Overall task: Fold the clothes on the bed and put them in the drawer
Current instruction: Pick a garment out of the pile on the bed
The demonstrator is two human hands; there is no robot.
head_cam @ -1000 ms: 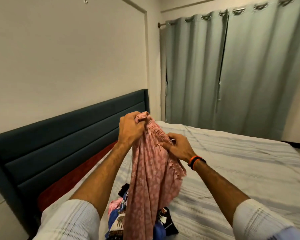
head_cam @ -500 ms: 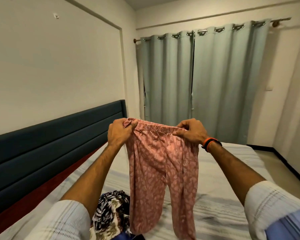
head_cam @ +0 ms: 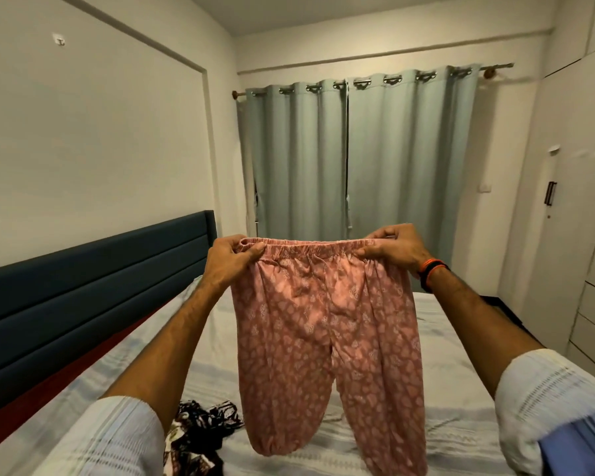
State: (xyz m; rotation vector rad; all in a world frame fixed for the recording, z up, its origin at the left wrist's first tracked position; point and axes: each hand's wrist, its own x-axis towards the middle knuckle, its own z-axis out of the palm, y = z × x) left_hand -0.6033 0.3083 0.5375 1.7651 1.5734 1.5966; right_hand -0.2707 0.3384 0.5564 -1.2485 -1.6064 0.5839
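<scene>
Pink floral-print cotton trousers (head_cam: 327, 334) with gathered elastic waistband hang over striped grey bed sheet (head_cam: 454, 383), left hand (head_cam: 229, 261) and right hand (head_cam: 397, 247) pinching waistband corners; black-and-white patterned garment (head_cam: 200, 427), possibly crumpled, below

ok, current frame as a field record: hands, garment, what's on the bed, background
left hand: grips the left end of the waistband
right hand: grips the right end of the waistband
pants: pink, patterned, held up spread, unfolded, legs hanging over the bed
bed: pale striped sheet
other clothes: black-and-white print garment bunched on the bed, lower left
headboard: dark, on the left
curtains: grey-green, drawn
wristband: orange and black, right wrist
</scene>
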